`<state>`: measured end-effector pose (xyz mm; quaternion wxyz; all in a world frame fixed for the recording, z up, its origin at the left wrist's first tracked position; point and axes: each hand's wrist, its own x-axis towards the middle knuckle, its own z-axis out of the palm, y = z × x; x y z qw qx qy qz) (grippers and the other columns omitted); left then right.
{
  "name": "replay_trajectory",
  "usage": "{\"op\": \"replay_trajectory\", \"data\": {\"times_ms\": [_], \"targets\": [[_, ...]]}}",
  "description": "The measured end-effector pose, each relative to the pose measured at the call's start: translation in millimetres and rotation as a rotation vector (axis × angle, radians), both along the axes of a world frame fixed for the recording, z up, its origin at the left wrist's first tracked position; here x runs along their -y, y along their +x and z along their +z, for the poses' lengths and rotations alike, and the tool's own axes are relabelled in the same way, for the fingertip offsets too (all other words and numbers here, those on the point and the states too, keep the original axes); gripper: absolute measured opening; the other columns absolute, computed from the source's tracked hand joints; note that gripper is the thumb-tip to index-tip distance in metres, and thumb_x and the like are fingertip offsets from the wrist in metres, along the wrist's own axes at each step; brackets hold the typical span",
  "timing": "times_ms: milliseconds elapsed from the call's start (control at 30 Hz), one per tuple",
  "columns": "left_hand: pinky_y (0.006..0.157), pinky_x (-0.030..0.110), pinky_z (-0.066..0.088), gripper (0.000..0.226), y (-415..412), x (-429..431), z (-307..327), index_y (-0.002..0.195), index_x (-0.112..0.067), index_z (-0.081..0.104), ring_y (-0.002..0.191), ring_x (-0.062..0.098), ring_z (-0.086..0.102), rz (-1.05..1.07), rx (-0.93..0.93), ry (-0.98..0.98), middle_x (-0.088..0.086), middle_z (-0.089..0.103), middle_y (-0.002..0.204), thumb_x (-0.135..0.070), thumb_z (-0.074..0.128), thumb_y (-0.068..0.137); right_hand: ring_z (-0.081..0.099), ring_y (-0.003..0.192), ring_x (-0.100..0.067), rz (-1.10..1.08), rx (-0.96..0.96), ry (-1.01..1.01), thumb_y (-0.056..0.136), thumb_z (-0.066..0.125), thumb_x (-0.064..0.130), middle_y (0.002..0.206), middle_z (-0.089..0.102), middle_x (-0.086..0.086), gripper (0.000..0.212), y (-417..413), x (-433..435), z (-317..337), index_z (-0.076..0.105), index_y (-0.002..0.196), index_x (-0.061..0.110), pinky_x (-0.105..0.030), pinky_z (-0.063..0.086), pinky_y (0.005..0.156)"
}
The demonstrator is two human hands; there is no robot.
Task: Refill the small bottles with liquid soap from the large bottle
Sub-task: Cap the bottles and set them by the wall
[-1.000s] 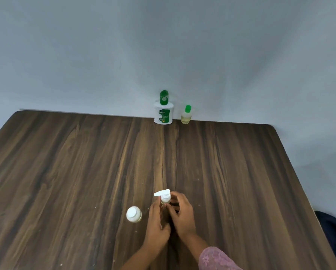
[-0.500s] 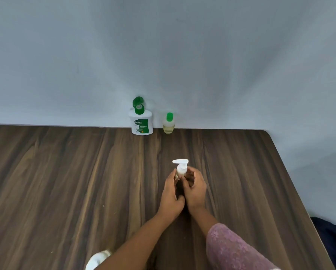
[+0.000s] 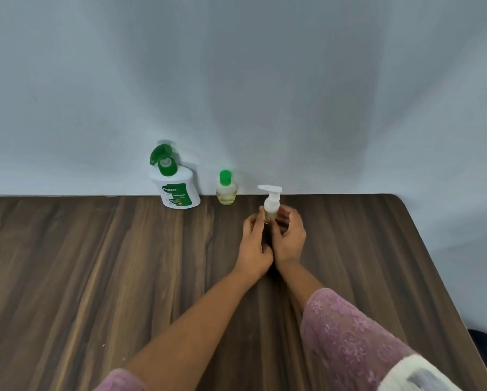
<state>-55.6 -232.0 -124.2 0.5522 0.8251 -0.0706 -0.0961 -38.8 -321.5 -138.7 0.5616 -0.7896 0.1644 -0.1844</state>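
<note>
A plain pale blue-grey wall (image 3: 236, 80) fills the top half, and the dark brown wood-grain table (image 3: 81, 277) runs right up against it. The person leans in from the near edge with both forearms stretched out. The right one comes out of a pink lace sleeve (image 3: 346, 334).

Against the wall, left of centre, the large white plastic soap bottle with a green label (image 3: 178, 193) stands upright. Its green flip cap (image 3: 159, 153) is hinged open and tipped back.

The left hand (image 3: 255, 244) and the right hand (image 3: 288, 238) meet at the heels on the table's far side, near the wall. Their fingers curl in from either side around the small clear bottle with a white pump top (image 3: 271, 206). It is upright between them, nozzle pointing left, with pale yellowish liquid inside. Its base is hidden by the fingers, so I cannot tell whether it is resting on the wood.

Between that bottle and the large one, the small rounded clear bottle with a green screw cap (image 3: 226, 190) stands capped by the wall, holding yellowish liquid. It touches neither neighbour.
</note>
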Motion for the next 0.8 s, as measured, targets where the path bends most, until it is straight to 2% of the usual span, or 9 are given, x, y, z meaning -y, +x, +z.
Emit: {"op": "replay_trajectory", "data": {"times_ms": [67, 133, 200, 267, 400, 467, 633, 800], "targets": [[0.097, 0.012, 0.038, 0.084, 9.2, 2.1, -4.3, 0.15, -0.017, 0.014, 0.12, 0.017, 0.046, -0.002, 0.019, 0.013, 0.006, 0.026, 0.142, 0.017, 0.043, 0.078, 0.062, 0.093, -0.011, -0.003, 0.01, 0.0, 0.084, 0.067, 0.001, 0.108, 0.064, -0.004, 0.032, 11.6, 2.7, -1.6, 0.059, 0.113, 0.01, -0.009, 0.047, 0.079], [0.098, 0.005, 0.033, 0.083, 16.6, 3.4, -6.8, 0.15, -0.016, 0.015, 0.124, 0.015, 0.044, 0.003, 0.017, 0.017, 0.006, 0.024, 0.144, 0.017, 0.044, 0.079, 0.062, 0.093, -0.012, -0.001, 0.012, 0.0, 0.083, 0.066, 0.0, 0.107, 0.064, -0.005, 0.032, 21.5, 4.0, -3.6, 0.059, 0.113, 0.01, -0.013, 0.049, 0.08], [0.098, 0.003, 0.029, 0.082, 22.8, 3.9, -7.6, 0.149, -0.014, 0.016, 0.124, 0.011, 0.041, 0.01, 0.015, 0.02, 0.007, 0.023, 0.147, 0.018, 0.043, 0.079, 0.063, 0.091, -0.014, 0.002, 0.007, -0.011, 0.083, 0.065, -0.002, 0.105, 0.064, -0.007, 0.03, 29.7, 4.1, -5.0, 0.059, 0.111, 0.008, -0.022, 0.053, 0.082], [0.099, 0.01, 0.033, 0.081, 29.1, 4.5, -7.6, 0.149, -0.013, 0.017, 0.125, 0.011, 0.04, 0.021, 0.014, 0.034, 0.007, 0.021, 0.15, 0.017, 0.044, 0.079, 0.063, 0.091, -0.015, 0.002, 0.014, -0.018, 0.083, 0.065, -0.003, 0.104, 0.065, -0.008, 0.028, 35.8, 3.8, -6.2, 0.06, 0.109, 0.007, -0.026, 0.053, 0.082], [0.105, 0.034, 0.041, 0.08, 38.7, 7.0, -8.7, 0.15, -0.013, 0.018, 0.136, 0.017, 0.033, 0.038, 0.025, 0.076, 0.006, 0.018, 0.154, 0.015, 0.045, 0.079, 0.063, 0.092, -0.014, 0.005, 0.024, -0.037, 0.083, 0.064, -0.004, 0.104, 0.065, -0.006, 0.029, 44.1, 4.3, -6.6, 0.06, 0.11, 0.007, -0.023, 0.052, 0.082], [0.104, 0.04, 0.042, 0.081, 40.3, 7.7, -10.0, 0.15, -0.012, 0.018, 0.138, 0.02, 0.031, 0.034, 0.029, 0.08, 0.006, 0.018, 0.155, 0.016, 0.043, 0.078, 0.063, 0.093, -0.015, 0.008, 0.026, -0.048, 0.084, 0.063, -0.004, 0.105, 0.066, -0.006, 0.028, 47.8, 4.9, -7.5, 0.06, 0.11, 0.007, -0.023, 0.052, 0.082], [0.101, 0.046, 0.042, 0.082, 43.8, 5.8, -12.7, 0.149, -0.01, 0.019, 0.138, 0.022, 0.032, 0.044, 0.013, 0.065, 0.007, 0.017, 0.155, 0.018, 0.042, 0.076, 0.064, 0.092, -0.015, 0.016, 0.024, -0.077, 0.084, 0.063, -0.004, 0.104, 0.067, -0.006, 0.028, 50.3, 3.3, -9.2, 0.06, 0.109, 0.006, -0.024, 0.052, 0.082], [0.1, 0.049, 0.044, 0.083, 39.9, 6.5, -14.6, 0.148, -0.012, 0.022, 0.137, 0.02, 0.033, 0.08, 0.017, 0.007, 0.007, 0.023, 0.152, 0.019, 0.043, 0.073, 0.063, 0.092, -0.011, 0.017, 0.004, -0.091, 0.085, 0.061, -0.005, 0.104, 0.068, -0.005, 0.029, 48.4, 3.6, -7.5, 0.062, 0.111, 0.006, -0.015, 0.048, 0.08]]}}
